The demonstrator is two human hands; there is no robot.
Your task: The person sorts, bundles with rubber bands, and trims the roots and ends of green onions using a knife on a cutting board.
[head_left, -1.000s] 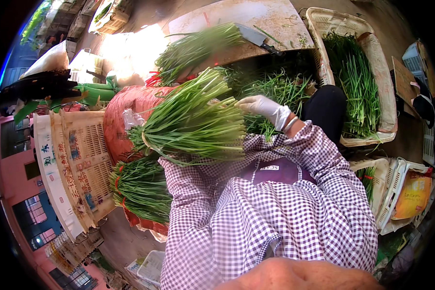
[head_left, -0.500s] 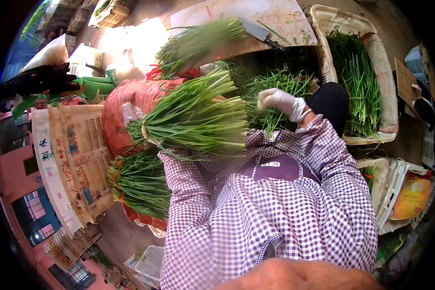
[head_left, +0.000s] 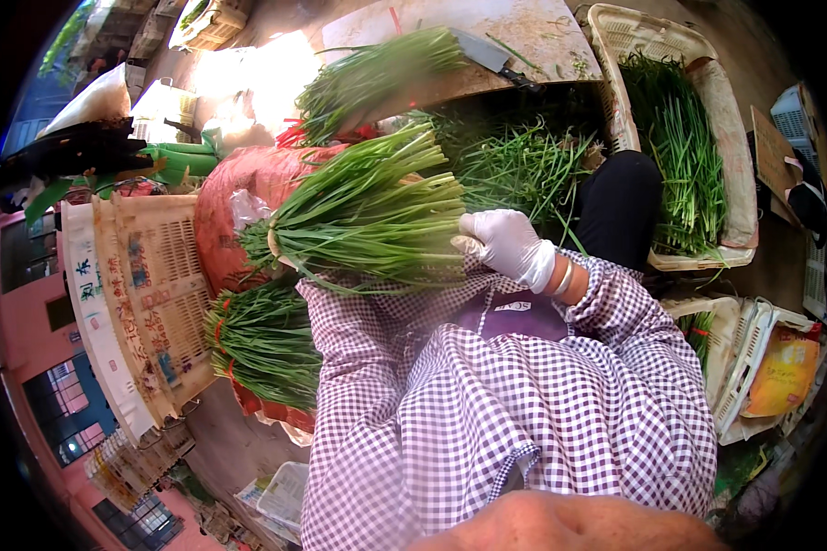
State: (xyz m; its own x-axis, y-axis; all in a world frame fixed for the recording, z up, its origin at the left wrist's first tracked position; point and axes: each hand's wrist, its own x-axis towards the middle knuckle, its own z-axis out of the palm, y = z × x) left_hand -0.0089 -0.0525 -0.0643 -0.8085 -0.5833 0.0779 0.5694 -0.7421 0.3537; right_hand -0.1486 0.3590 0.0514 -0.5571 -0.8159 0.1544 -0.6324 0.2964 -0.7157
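A large fanned bunch of garlic chives [head_left: 368, 216] lies across my left forearm, pale stem ends pointing right. My left hand [head_left: 274, 242] is mostly hidden behind the leaves; only a pale finger shows, curled round the bunch at its left end. At the stem ends on the right is my white-gloved right hand [head_left: 515, 246], thumb and fingers pinched together; what lies between the fingertips is too small to make out. Loose chives [head_left: 524, 174] lie in a heap just beyond it. Bound bunches of chives [head_left: 266, 344] rest at the left below the held one.
A board [head_left: 542, 46] at the far side carries a knife [head_left: 496, 60] and more chives [head_left: 386, 73]. At the right stands a crate [head_left: 742, 220] filled with chives. A red sack [head_left: 225, 211] and stacked crates [head_left: 147, 303] are at the left. My knee [head_left: 623, 197] sticks up ahead.
My right hand has come down and left from above the loose heap to the stem ends of the held bunch. The bunch has hardly moved.
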